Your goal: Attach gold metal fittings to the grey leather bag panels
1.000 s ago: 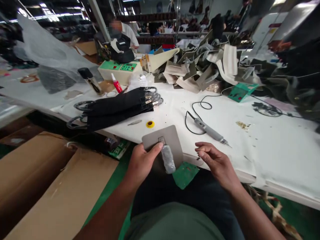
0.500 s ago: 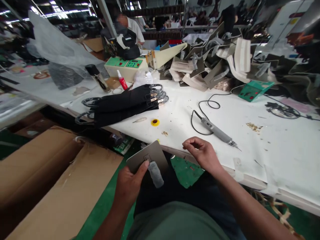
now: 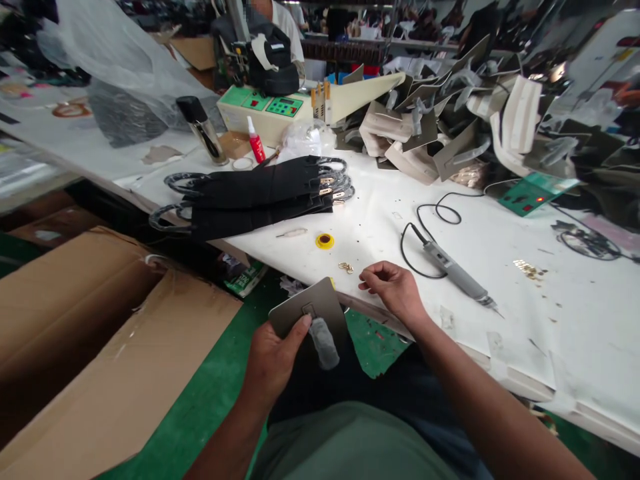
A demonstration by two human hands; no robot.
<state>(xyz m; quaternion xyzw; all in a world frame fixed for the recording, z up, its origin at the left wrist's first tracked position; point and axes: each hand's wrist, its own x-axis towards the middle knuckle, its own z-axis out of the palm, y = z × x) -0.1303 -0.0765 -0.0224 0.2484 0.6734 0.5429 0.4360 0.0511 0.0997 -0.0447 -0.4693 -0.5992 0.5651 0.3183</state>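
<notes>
Since a second ago the right hand [image 3: 395, 290] has been moved from beside the grey panel [image 3: 315, 308] onto the white table [image 3: 525, 313], fingertips pinched together just right of small gold rings [image 3: 345, 267], while the panel is clamped under the left hand [image 3: 273, 357] thumb, below them

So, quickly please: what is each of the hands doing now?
Left hand: shut on the grey panel.
Right hand: curled by small gold rings, holding nothing visible.
</notes>
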